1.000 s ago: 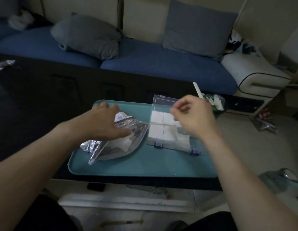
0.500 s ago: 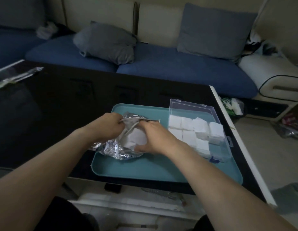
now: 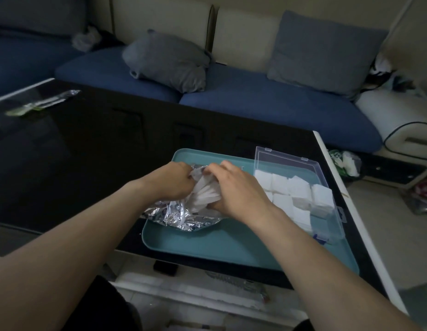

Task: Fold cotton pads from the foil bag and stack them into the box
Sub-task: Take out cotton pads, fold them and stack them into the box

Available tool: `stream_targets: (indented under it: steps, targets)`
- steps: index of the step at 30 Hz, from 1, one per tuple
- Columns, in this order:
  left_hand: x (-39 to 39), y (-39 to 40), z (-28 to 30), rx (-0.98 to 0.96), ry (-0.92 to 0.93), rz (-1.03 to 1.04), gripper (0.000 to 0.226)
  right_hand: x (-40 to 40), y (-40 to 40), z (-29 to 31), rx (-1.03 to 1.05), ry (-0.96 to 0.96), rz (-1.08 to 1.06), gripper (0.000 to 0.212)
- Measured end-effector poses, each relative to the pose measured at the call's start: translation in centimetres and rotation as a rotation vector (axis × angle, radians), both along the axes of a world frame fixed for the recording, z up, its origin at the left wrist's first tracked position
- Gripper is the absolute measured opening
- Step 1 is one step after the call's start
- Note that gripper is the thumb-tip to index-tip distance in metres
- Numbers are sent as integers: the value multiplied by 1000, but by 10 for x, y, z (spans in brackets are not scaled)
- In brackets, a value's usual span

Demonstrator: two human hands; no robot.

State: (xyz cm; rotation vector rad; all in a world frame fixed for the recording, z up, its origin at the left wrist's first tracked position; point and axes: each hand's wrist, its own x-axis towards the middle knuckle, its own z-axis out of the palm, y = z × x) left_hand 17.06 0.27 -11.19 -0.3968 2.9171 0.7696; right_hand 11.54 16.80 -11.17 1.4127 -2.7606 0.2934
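White cotton pads (image 3: 204,193), a fanned bunch of them, stick out of the mouth of a crumpled silver foil bag (image 3: 181,217) that lies on the left part of a teal plastic tray (image 3: 222,242). The left hand (image 3: 170,181) has its fingers curled round the bag's upper edge at the opening, gripping the foil. The right hand (image 3: 234,187) reaches in from the other side, its fingers bent over the bunch of pads and pinching them at the bag's mouth; the fingertips themselves are hidden behind the pads and foil. The two hands are almost touching above the bag.

Just right of the right hand, on the same tray, stands a clear plastic box (image 3: 336,211) with its hinged lid (image 3: 286,161) thrown back and blue clasps on the near edge. Folded white cotton squares (image 3: 299,191) fill it in rows, some standing higher than the box wall.

The tray rests on the near right corner of a glossy black desk (image 3: 88,151). At the desk's far left lies a clear wrapper (image 3: 44,103). Behind the desk runs a blue sofa (image 3: 267,103) with cream backrests and two grey cushions (image 3: 167,60).
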Motion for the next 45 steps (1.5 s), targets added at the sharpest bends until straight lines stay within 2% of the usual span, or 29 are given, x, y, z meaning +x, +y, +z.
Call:
stream_targets:
  steps: [2,6,8,12,14,17,21,23,25,27,32,35,38,41,45]
  targets:
    - [0,0,0,5,-9,-15,15,0,0,-1,41,-6,32,62]
    - [-1,0,-1,12,-33,-17,13,1,-1,-4,31,47,29,29]
    - [-1,0,-1,14,-40,-9,12,1,-3,-6,-14,61,34,19]
    - [0,1,-1,-25,-18,19,12,-6,-5,-6,3,73,110,13]
    - [0,1,0,-52,-4,40,13,-9,-1,-7,61,-18,125,16]
    - [-1,2,0,-98,12,62,14,-9,8,-10,31,-195,84,22]
    - [-2,7,2,-149,13,62,10,-8,21,-5,-250,-323,-19,26]
    - [-3,8,2,-173,18,60,11,-7,24,-2,-388,-356,-44,20]
    - [-4,10,1,-194,22,63,12,-5,26,0,-518,-317,-97,15]
    - [-6,12,1,-205,34,73,13,-5,26,1,-610,-247,-164,21]
    - [-8,16,1,-202,82,69,18,-9,27,-2,-591,-260,-314,31]
    - [-7,18,3,-185,109,29,19,-14,33,1,-651,-301,-436,33]
    - [-5,20,4,-178,141,-33,28,-21,43,6,-717,-384,-546,36]
    - [-5,21,3,-166,114,-87,42,-30,52,3,-798,-529,-640,22]
    - [-4,25,3,-82,102,-94,65,-35,60,5,-1093,-753,-715,6]
